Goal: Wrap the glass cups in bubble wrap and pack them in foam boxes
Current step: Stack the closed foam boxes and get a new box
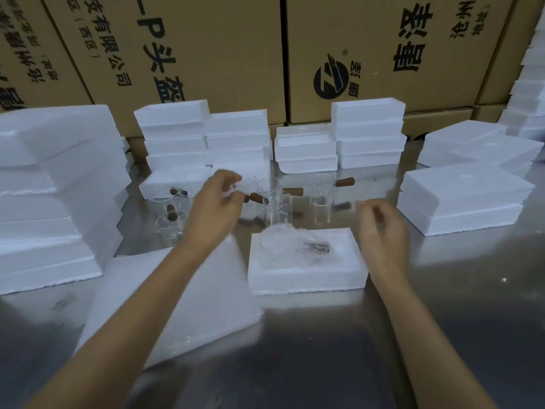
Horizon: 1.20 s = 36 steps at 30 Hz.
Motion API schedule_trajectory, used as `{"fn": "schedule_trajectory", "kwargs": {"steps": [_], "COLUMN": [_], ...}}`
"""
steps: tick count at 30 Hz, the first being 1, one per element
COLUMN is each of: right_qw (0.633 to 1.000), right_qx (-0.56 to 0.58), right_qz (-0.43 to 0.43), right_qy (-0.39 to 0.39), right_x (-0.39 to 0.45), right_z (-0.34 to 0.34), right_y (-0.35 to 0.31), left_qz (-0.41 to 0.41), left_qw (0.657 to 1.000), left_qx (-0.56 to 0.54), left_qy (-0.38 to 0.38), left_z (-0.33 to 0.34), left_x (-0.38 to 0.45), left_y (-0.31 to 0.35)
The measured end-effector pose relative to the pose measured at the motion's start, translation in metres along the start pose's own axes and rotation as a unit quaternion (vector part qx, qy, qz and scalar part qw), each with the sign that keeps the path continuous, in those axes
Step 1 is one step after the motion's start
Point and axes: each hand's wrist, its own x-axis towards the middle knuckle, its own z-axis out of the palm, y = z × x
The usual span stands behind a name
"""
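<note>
An open white foam box (306, 278) sits in front of me with a bubble-wrapped cup (295, 246) lying inside it, its brown handle showing through the wrap. Several clear glass cups (277, 208) with wooden handles stand on the steel table behind the box. My left hand (213, 208) hovers over those cups with fingers curled, blurred; whether it holds anything is unclear. My right hand (383, 228) hangs above the box's right edge, fingers loosely curled and holding nothing. A stack of bubble wrap sheets (212, 302) lies under my left forearm.
Stacks of white foam boxes stand on the left (59, 196), along the back (174, 134) and on the right (463, 199). Large printed cardboard cartons (383, 54) wall off the rear. The steel table (442, 335) stretches to the near right.
</note>
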Motion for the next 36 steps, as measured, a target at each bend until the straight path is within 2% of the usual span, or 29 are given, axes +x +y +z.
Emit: {"fn": "schedule_trajectory", "kwargs": {"steps": [3,6,11,15,18,21,23,27,30,33,36], "right_qw": [0.990,0.988,0.985,0.984,0.983,0.983,0.984,0.985,0.986,0.986,0.986], "right_qx": [0.071,0.067,0.076,0.073,0.068,0.057,0.050,0.046,0.040,0.040,0.040], "right_qz": [0.119,0.129,0.144,0.162,0.170,0.171,0.170,0.164,0.158,0.159,0.162], "right_qy": [0.037,0.048,0.052,0.036,0.024,0.019,0.020,0.018,0.018,0.019,0.018], "right_x": [0.012,0.019,0.019,0.020,0.019,0.019,0.019,0.019,0.019,0.019,0.020], "right_z": [0.001,0.006,0.008,0.008,0.008,0.008,0.008,0.009,0.009,0.009,0.009], "right_y": [0.018,0.026,0.030,0.028,0.028,0.029,0.029,0.030,0.030,0.031,0.030], "left_qz": [-0.007,-0.028,-0.026,-0.090,-0.119,-0.062,-0.026,0.008,-0.004,-0.053,-0.003], "left_qw": [0.997,0.985,0.936,0.878,0.870,0.856,0.856,0.850,0.844,0.857,0.890], "left_qx": [0.070,0.150,0.306,0.355,0.358,0.421,0.433,0.427,0.414,0.354,0.310], "left_qy": [-0.042,-0.081,-0.171,-0.309,-0.318,-0.292,-0.280,-0.308,-0.340,-0.371,-0.335], "left_z": [0.014,0.034,0.071,0.084,0.084,0.088,0.091,0.085,0.080,0.078,0.077], "left_x": [0.059,0.119,0.188,0.211,0.224,0.225,0.222,0.219,0.218,0.214,0.210], "left_y": [-0.005,-0.015,-0.039,-0.049,-0.056,-0.070,-0.077,-0.076,-0.076,-0.080,-0.076]}}
